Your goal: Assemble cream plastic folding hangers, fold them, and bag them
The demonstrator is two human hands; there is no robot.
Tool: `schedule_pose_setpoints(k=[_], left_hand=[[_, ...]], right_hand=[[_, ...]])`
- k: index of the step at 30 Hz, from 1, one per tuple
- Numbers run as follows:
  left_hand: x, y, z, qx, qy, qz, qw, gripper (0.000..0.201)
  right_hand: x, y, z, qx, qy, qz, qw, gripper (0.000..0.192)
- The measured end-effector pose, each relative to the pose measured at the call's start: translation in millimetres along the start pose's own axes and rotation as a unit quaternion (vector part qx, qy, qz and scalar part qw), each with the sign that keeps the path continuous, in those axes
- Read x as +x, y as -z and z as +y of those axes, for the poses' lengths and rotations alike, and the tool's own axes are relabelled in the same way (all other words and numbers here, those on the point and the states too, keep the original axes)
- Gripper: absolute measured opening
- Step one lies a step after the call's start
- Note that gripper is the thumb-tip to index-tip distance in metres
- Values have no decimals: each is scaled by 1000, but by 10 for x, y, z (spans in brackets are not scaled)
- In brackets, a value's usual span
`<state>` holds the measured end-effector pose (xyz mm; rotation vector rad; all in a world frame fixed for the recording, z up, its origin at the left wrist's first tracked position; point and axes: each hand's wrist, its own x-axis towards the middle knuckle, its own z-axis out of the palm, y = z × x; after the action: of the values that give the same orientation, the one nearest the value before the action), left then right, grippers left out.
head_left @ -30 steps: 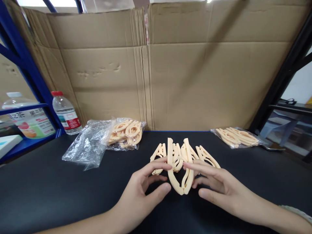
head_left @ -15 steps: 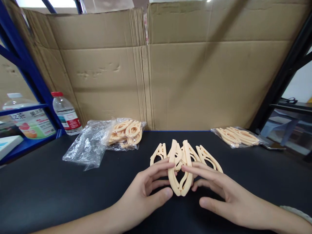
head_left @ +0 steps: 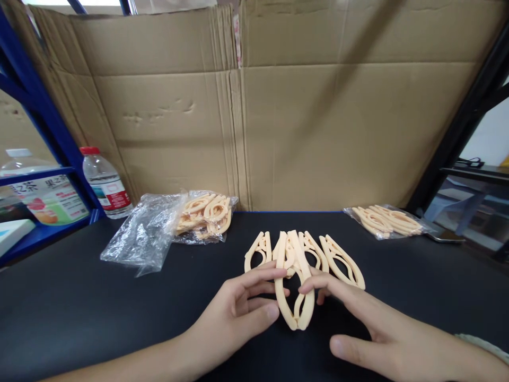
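In the middle of the head view a cream plastic folding hanger [head_left: 307, 307] is held folded, its two arms meeting at a rounded lower end. My left hand [head_left: 250, 302] grips its left arm, index finger across the front and other fingers behind. On the right arm rests the index finger of my right hand [head_left: 358, 318]; its other fingers reach partly behind, and its thumb is spread away. Behind the held piece lie several similar folded hangers, among them a left hanger [head_left: 248, 261] and a right hanger [head_left: 356, 271]. Some are partly covered by the held one.
A clear plastic bag of hangers [head_left: 217, 212] lies back left beside crumpled clear wrap [head_left: 139, 228]. Another bagged set [head_left: 387, 222] is back right. A red-capped water bottle [head_left: 106, 185] stands near the blue frame [head_left: 29, 95]. Cardboard [head_left: 318, 132] walls off the black table's [head_left: 119, 302] rear.
The held hanger has shifted slightly down toward me and its upper ends are closer together. My right hand's thumb and lower fingers have moved, its thumb a little farther from the hanger.
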<state>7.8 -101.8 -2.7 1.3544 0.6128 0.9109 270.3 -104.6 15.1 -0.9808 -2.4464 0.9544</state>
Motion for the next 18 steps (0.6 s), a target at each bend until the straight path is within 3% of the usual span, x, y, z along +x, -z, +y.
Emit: schedule_pose_setpoints(k=[8, 14, 18], left_hand=[[-15, -11, 38, 0, -2, 32, 999, 42], [-45, -23, 24, 41, 11, -12, 999, 42], [-116, 11, -31, 66, -30, -47, 996, 44]], right_hand=[[-1, -13, -4, 7, 17, 46, 999, 46], [12, 48, -93, 20, 23, -2, 1000, 39], [-15, 17, -36, 47, -2, 27, 999, 36]])
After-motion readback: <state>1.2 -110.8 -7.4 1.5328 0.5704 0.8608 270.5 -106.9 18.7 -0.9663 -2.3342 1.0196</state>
